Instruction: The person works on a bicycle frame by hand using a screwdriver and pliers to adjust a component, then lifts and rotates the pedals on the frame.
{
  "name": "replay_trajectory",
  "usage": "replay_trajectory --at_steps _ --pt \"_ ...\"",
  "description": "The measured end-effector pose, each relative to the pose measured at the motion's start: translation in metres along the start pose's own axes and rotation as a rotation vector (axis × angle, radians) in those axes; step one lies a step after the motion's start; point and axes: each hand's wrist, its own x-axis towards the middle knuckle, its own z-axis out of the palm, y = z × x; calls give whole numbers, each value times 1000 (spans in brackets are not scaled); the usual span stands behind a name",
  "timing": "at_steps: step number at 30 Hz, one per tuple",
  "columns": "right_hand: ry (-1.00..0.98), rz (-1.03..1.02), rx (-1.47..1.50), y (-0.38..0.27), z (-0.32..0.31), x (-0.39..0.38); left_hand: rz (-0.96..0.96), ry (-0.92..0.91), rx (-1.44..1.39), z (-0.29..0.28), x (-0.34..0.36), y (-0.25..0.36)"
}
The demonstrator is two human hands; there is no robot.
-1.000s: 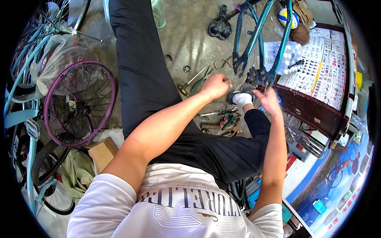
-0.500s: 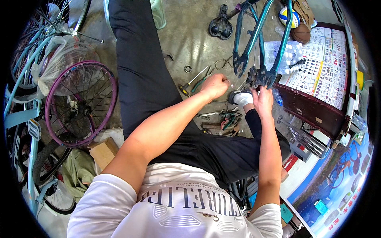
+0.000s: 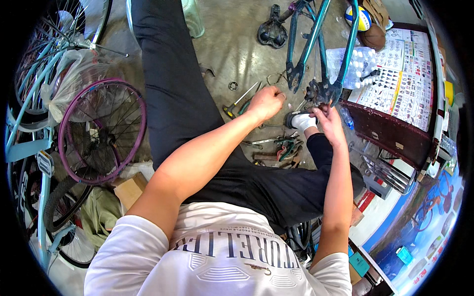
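Observation:
A teal bicycle frame [image 3: 316, 37] stands upside-down or tilted at the upper right; I cannot tell which. On its dropout end sits a dark, greasy mechanism [image 3: 317, 92] that looks like a rear derailleur. Just below that mechanism is my right hand [image 3: 331, 126], thumb and fingers curled together at its lower edge; what they pinch is too small to make out. My left hand [image 3: 267, 102] is closed, left of the frame, its fingertips pointing toward the mechanism. Anything inside it is hidden. A screwdriver [image 3: 229, 112] and green-handled pliers [image 3: 245, 106] lie beside my left hand.
Several hand tools [image 3: 286, 148] lie on the floor between my legs. A black saddle [image 3: 272, 32] is at the top. Bottles in plastic wrap [image 3: 345, 66] and a dark red cabinet [image 3: 385, 130] stand right. A purple-rimmed wheel [image 3: 63, 133] leans at the left.
My right hand has shifted slightly down and its thumb has moved away from the fingers a little. My left hand has turned slightly, staying closed. The view has shifted slightly.

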Motion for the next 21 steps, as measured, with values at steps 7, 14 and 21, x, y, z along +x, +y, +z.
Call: replay_trajectory --at_steps 7,14,21 --pt "-28 129 -51 -31 -9 0 -5 14 -50 -3 -3 3" --pt "-127 111 -176 -49 -11 10 -3 48 -9 -4 -3 5" --pt "102 -239 -935 -27 -2 16 1 20 -38 -3 -3 4"
